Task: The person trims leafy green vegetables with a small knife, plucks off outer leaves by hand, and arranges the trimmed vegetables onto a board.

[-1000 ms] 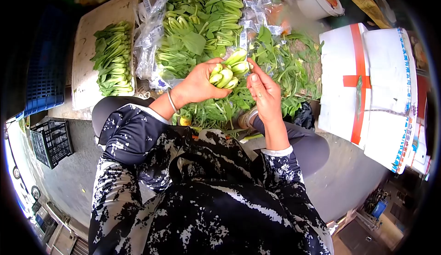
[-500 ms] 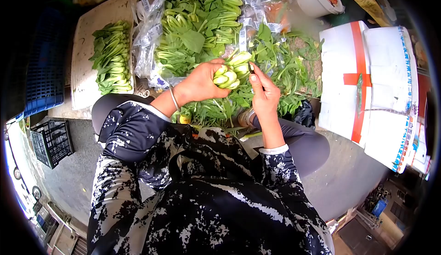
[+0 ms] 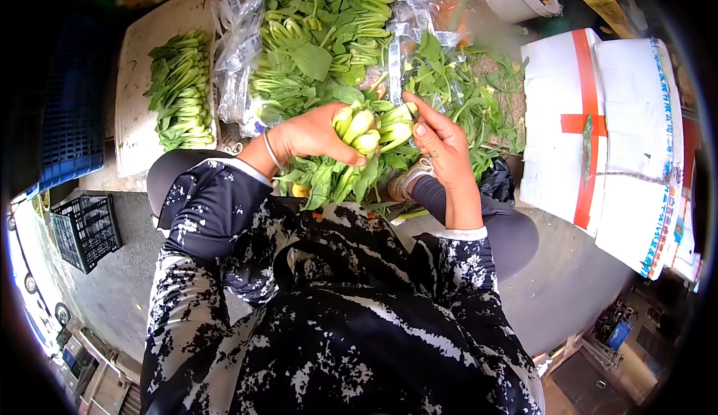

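Several greens [image 3: 321,179] clamped in L hand [image 3: 308,134], stems [image 3: 366,141] exposed, prob. for R hand [image 3: 451,152] access; R grip: can't tell.

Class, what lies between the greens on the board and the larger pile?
Crumpled clear plastic lies there, beside the board, in the head view.

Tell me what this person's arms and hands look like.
The black fabric sleeves have a blotchy white pattern and plain white cuffs. The left hand wears no glove, with a thin silver-coloured bangle at its wrist; the right hand is gloveless too.
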Available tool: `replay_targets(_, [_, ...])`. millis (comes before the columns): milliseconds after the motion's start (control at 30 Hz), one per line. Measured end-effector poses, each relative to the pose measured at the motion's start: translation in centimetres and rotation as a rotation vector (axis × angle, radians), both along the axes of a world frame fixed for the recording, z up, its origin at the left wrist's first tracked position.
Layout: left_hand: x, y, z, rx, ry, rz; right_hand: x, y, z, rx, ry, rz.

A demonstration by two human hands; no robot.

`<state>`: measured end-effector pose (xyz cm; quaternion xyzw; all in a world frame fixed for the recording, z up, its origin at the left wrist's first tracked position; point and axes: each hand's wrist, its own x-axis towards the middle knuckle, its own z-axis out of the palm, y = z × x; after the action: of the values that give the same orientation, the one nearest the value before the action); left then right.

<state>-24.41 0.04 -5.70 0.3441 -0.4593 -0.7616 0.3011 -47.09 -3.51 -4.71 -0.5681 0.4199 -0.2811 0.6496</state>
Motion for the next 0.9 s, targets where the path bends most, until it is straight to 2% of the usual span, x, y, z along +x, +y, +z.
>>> replay_targets(67, [0.7, -0.3, 0.2, 0.064, 0.048, -0.096, -0.1, -0.2, 0.4, -0.087, 0.012, 0.089])
replay_targets(233, [1.3, -0.1, -0.2, 0.107, 0.148, -0.103, -0.4, -0.2, 1.1, -0.119, 0.049, 0.158])
replay_targets(333, [1.8, -0.2, -1.6, 0.066, 0.196, -0.158, -1.3, -0.4, 1.0, 0.036, -0.026, 0.214])
replay_targets(400, [1.8, -0.2, -1.9, -0.008, 0.332, -0.234, -1.9, -0.6, -0.6, 0.249, -0.308, 0.248])
replay_targets(433, [1.7, -0.1, -1.7, 0.006, 0.35, -0.21, -1.9, -0.4, -0.9, 0.249, -0.308, 0.247])
replay_targets(500, [1.4, -0.2, -1.8, 0.018, 0.342, -0.176, -1.2, 0.3, -1.2, 0.448, -0.64, -0.014])
replay_targets(533, [1.3, -0.2, -1.9, 0.028, 0.333, -0.139, -0.9, 0.5, -1.1, 0.449, -0.638, -0.012])
replay_targets(600, [1.2, -0.4, -1.9, -0.017, 0.252, -0.142, -0.1, 1.0, -0.6, 0.273, -0.568, 0.037])
replay_targets(667, [1.2, -0.3, -0.5, 0.102, 0.206, -0.111, 1.6, 2.2, 0.8, 0.254, -0.507, -0.025])
replay_targets(733, [0.4, -0.2, -0.1, 0.088, 0.143, -0.039, 2.9, 2.8, 0.9, 0.064, -0.246, -0.159])
replay_targets(767, [0.3, -0.2, -0.1, 0.097, 0.123, -0.028, 3.1, 2.7, 1.3, 0.148, -0.217, -0.203])
replay_targets(900, [0.7, 0.0, -1.1, 0.131, 0.12, 0.022, 1.9, 2.0, 0.2, 0.104, -0.078, -0.238])
